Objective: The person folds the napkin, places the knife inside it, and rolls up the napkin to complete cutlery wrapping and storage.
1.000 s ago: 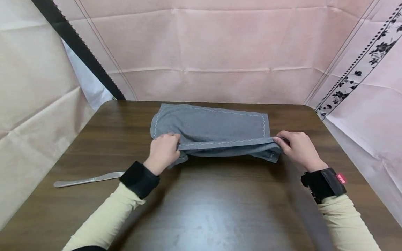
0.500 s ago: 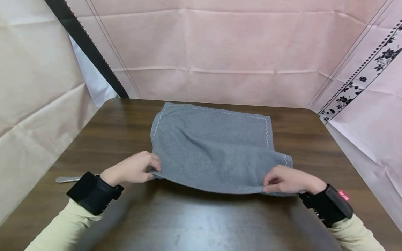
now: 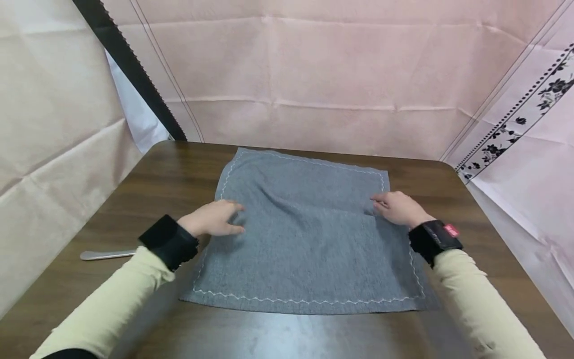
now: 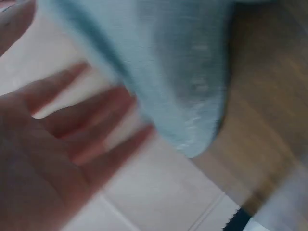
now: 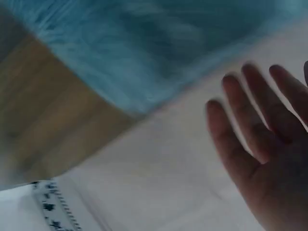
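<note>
A grey-blue cloth with a white zigzag stitched border lies spread on the table, a few wrinkles across its upper middle. My left hand is over the cloth's left edge, fingers and thumb apart and holding nothing. Over its right side is my right hand, fingers stretched toward the middle, also without a hold on the fabric. In the left wrist view the fingers are spread beside the blurred cloth. The right wrist view has the fingers straight, with the cloth above and beyond them.
A metal table knife lies on the brown wooden table at the left, its blade end hidden behind the left forearm. Pale pink sheeting hangs behind the table's far edge.
The cloth's near part, earlier gathered in both hands, has been drawn toward me and laid flat. Both hands have let go of it and moved back up over its sides.
</note>
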The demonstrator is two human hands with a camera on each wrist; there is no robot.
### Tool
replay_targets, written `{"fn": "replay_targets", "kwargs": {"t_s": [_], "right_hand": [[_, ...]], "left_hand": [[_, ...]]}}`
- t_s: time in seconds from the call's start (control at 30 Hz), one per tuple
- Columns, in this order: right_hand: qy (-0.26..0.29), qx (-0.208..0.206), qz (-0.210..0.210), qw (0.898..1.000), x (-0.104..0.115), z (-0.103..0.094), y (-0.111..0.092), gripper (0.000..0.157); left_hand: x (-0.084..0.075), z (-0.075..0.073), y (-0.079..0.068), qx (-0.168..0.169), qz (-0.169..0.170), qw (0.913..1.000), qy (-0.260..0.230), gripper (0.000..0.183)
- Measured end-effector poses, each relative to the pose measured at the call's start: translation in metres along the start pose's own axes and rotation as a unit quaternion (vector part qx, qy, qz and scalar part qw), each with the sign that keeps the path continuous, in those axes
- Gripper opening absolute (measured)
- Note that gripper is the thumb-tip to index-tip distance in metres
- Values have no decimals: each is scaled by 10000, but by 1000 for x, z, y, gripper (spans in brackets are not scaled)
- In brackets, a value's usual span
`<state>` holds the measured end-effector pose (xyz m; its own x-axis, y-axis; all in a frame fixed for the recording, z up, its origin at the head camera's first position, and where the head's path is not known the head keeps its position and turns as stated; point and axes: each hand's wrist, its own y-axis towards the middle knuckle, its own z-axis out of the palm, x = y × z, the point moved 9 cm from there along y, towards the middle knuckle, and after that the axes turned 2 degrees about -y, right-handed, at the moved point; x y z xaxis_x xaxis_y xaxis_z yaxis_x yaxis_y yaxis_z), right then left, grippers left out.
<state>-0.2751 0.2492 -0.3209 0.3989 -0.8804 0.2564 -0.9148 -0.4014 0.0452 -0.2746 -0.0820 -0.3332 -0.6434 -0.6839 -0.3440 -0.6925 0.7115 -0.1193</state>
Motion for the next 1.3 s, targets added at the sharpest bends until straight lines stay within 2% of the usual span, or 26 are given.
{"fn": "replay_targets", "kwargs": {"t_s": [0.1,0.17,0.23,0.37,0.5,0.83,0.9,0.97,1.03,1.13,1.2,1.3], "right_hand": [[-314,581,368,9971,-21,30,5,41],[-426,870,581,9936,-31,44,3,49],[-460,1060,793,9901,-39,52,-1,56],[-479,1431,1100,9824,-55,57,-7,71],[-416,1736,1301,9753,-70,58,-9,85],[-183,1848,1645,9688,-95,54,-10,111],[-329,1662,1564,9731,-93,50,-7,108],[-657,1262,1302,9812,-84,42,-2,100],[-1017,723,904,9881,-67,33,3,84],[-1229,94,350,9918,-39,27,3,61],[-1126,65,136,9935,-26,32,-1,54],[-868,363,157,9954,-20,46,-7,58]], "left_hand": [[20,20,10,480,-831,9945,423,78],[29,32,11,739,-1117,9898,475,88],[32,40,10,835,-1229,9877,477,94],[35,52,4,996,-1341,9851,416,99],[33,56,0,986,-1347,9854,337,100],[25,56,2,951,-1269,9867,352,101],[26,55,2,961,-1287,9863,376,101],[28,54,3,949,-1317,9859,404,102],[31,51,2,932,-1369,9853,413,102],[36,48,1,901,-1403,9851,429,102],[40,45,1,895,-1411,9850,435,102],[45,42,0,895,-1418,9849,437,102]]}}
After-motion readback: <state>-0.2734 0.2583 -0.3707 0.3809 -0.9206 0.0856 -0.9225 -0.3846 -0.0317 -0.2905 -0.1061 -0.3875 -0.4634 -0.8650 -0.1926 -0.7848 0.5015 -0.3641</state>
